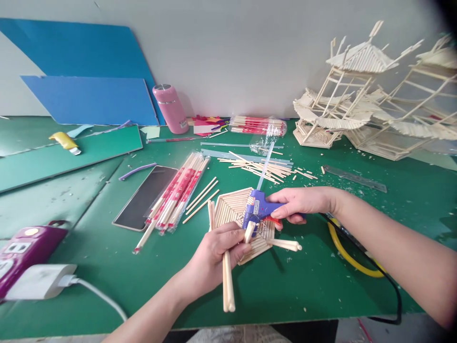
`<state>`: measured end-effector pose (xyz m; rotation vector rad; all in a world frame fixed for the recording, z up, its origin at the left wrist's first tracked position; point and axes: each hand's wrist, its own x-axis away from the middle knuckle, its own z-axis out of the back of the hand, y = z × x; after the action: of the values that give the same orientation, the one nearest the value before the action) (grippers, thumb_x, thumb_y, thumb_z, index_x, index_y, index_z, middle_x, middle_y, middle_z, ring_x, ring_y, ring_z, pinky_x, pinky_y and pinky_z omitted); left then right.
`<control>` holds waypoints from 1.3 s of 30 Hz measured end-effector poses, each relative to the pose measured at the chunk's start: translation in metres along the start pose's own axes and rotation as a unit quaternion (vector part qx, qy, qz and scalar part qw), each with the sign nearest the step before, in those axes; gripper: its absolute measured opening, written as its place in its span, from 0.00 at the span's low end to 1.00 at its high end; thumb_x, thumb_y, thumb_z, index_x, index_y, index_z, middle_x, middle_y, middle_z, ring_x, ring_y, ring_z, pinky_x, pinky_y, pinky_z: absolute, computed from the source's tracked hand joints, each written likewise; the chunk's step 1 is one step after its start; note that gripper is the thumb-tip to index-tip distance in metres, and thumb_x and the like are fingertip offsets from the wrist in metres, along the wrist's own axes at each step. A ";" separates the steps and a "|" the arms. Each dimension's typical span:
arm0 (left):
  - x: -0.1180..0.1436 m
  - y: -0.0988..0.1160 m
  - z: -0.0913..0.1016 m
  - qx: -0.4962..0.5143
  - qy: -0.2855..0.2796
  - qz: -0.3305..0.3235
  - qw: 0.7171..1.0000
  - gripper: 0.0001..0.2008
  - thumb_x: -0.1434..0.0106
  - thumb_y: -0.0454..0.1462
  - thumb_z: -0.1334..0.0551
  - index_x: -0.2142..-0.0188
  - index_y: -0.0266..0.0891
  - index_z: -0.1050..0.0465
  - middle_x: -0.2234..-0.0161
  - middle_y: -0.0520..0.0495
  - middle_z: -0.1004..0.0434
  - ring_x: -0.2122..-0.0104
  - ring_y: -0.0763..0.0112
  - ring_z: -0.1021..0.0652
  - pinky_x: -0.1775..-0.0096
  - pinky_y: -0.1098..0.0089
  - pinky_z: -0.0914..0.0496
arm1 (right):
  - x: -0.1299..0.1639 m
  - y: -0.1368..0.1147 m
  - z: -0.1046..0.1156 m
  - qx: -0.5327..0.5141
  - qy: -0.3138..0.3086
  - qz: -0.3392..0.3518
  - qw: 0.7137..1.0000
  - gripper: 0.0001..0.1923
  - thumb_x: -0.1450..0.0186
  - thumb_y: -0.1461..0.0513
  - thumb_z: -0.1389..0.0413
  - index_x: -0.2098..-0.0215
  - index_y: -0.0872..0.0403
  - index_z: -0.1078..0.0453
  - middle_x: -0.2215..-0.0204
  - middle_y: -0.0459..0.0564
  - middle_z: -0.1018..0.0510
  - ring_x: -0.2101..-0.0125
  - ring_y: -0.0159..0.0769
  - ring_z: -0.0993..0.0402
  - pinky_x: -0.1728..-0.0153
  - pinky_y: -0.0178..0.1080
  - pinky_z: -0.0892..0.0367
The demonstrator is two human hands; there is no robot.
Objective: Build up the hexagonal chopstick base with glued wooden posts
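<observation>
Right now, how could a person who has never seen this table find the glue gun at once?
Start from the green table and look near its front edge, where both hands meet over a flat hexagonal panel of wooden sticks. The right hand holds the glue gun there. It is the only blue tool among pale sticks, with a clear glue stick rising from its back.

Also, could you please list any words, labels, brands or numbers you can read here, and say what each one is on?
None can be read.
Pink bottle: small white label near its base, too blurred.
Glue gun in the right hand: pale sticker, print too small.
Chopstick packs: red print, illegible.
Ruler: markings too faint.
The left hand holds plain sticks.
</observation>
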<state>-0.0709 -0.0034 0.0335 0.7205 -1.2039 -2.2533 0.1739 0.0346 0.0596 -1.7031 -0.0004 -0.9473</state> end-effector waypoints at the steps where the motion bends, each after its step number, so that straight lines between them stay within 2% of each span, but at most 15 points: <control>1: 0.000 0.000 0.000 0.004 0.003 -0.003 1.000 0.07 0.39 0.32 0.47 0.68 0.34 0.31 0.74 0.48 0.36 0.74 0.74 0.33 0.72 0.74 0.38 | 0.000 0.000 0.000 -0.001 0.000 0.000 1.000 0.09 0.40 0.60 0.49 0.63 0.57 0.40 0.74 0.44 0.30 0.86 0.18 0.44 0.86 0.26 0.47; 18: 0.000 0.000 0.000 -0.011 -0.001 -0.003 1.000 0.06 0.39 0.30 0.47 0.67 0.34 0.32 0.74 0.48 0.36 0.74 0.74 0.33 0.72 0.74 0.38 | 0.002 0.002 -0.002 -0.010 0.003 0.007 1.000 0.09 0.39 0.61 0.49 0.62 0.57 0.39 0.74 0.44 0.30 0.85 0.18 0.44 0.86 0.26 0.47; 27: 0.005 0.007 0.001 -0.034 -0.017 0.016 0.999 0.06 0.39 0.33 0.46 0.67 0.33 0.31 0.74 0.48 0.36 0.74 0.73 0.34 0.72 0.72 0.38 | 0.027 0.009 -0.005 -0.034 0.098 0.025 0.994 0.11 0.38 0.61 0.50 0.59 0.59 0.39 0.69 0.50 0.29 0.86 0.17 0.45 0.86 0.26 0.49; 34: 0.013 0.006 -0.002 -0.066 -0.003 0.024 0.998 0.06 0.41 0.34 0.43 0.65 0.34 0.32 0.71 0.46 0.34 0.74 0.74 0.33 0.72 0.72 0.36 | 0.037 0.018 -0.013 -0.047 0.119 0.054 0.990 0.10 0.38 0.61 0.50 0.60 0.59 0.38 0.69 0.50 0.29 0.86 0.17 0.44 0.87 0.25 0.49; 39: 0.012 0.013 0.000 -0.092 0.016 0.033 0.995 0.06 0.42 0.35 0.42 0.66 0.34 0.32 0.72 0.47 0.33 0.74 0.73 0.33 0.72 0.72 0.36 | 0.035 0.024 -0.015 -0.067 0.130 0.073 0.987 0.09 0.38 0.62 0.49 0.60 0.57 0.38 0.70 0.49 0.28 0.86 0.17 0.45 0.86 0.25 0.47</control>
<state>-0.0775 -0.0176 0.0412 0.6341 -0.9744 -2.2529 0.2002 -0.0023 0.0611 -1.6642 0.3631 -1.0714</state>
